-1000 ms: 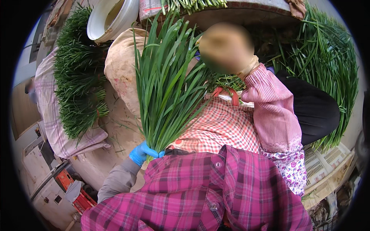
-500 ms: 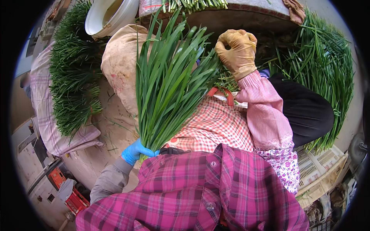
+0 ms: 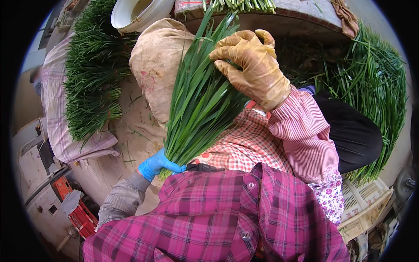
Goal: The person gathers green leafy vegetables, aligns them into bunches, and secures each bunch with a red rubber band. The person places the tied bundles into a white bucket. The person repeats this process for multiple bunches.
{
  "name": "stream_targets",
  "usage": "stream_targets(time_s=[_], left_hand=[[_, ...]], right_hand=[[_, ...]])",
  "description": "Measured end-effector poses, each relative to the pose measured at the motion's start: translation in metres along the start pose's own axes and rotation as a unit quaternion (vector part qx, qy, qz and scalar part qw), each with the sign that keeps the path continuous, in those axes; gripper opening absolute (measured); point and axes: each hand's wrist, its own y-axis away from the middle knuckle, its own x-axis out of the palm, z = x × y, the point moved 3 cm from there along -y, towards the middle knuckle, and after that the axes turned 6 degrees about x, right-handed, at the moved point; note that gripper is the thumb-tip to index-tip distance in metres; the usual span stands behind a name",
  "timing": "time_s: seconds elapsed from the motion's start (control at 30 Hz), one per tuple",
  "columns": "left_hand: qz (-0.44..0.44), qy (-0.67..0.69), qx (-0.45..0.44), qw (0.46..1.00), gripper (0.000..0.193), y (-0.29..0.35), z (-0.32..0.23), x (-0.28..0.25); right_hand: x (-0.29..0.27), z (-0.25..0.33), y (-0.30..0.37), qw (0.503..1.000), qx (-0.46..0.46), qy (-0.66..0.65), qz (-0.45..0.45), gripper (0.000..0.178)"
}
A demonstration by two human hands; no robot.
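A bunch of garlic chives (image 3: 196, 105) slants up across my lap, its long green leaves fanned out at the far end. My left hand (image 3: 158, 165), in a blue glove, is closed round the pale stem ends. At the right side of the leaf tips is my right hand (image 3: 253, 65), in a tan rubber glove. Its thumb and fingers are bent but apart, with nothing plainly held; whether the fingertips touch the leaves I cannot tell. A red checked apron (image 3: 248, 144) lies beneath the bunch.
Bundled chives (image 3: 91, 74) lie on a pale checked cloth (image 3: 56, 100) at left. Loose chives (image 3: 379, 100) are heaped at right, above a cream plastic crate (image 3: 362, 205). A beige sack-like cloth (image 3: 152, 65), a white bucket (image 3: 150, 19) and a low platform (image 3: 301, 15) bearing cut stems stand beyond.
My right hand has come left and nearer, over the leaf tips, and its fingers have spread from a curled ring. The left hand still grips the stems. The whole view has shifted slightly.
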Motion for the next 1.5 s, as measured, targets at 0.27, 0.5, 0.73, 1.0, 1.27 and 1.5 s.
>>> stream_targets(time_s=[0.27, 0.5, 0.73, 1.0, 1.27, 1.5], left_hand=[[-0.006, -0.011, -0.063, 0.998, 0.064, 0.004, -0.003, -0.005], [0.014, -0.028, -0.043, 0.999, 0.064, 0.002, -0.012, 0.0], [0.009, -0.005, -0.036, 0.999, 0.062, 0.004, -0.019, 0.005], [-0.118, -0.279, 0.048, 0.952, 0.047, 0.01, -0.117, -0.007], [-0.334, -0.766, 0.322, 0.444, 0.084, 0.042, -0.206, -0.027], [-0.283, -0.84, 0.161, 0.434, 0.092, 0.027, -0.165, -0.029]], right_hand=[[-0.001, -0.025, 0.011, 0.996, 0.021, -0.09, -0.003, 0.035], [0.0, -0.022, 0.008, 0.999, 0.002, -0.048, -0.023, 0.034], [0.006, -0.03, 0.01, 0.999, -0.037, -0.016, -0.024, 0.024], [-0.015, -0.065, 0.006, 0.92, 0.142, -0.303, -0.205, 0.007], [-0.067, -0.108, 0.035, 0.84, 0.219, -0.409, -0.283, 0.009], [-0.063, -0.126, 0.064, 0.816, 0.254, -0.426, -0.298, 0.015]])
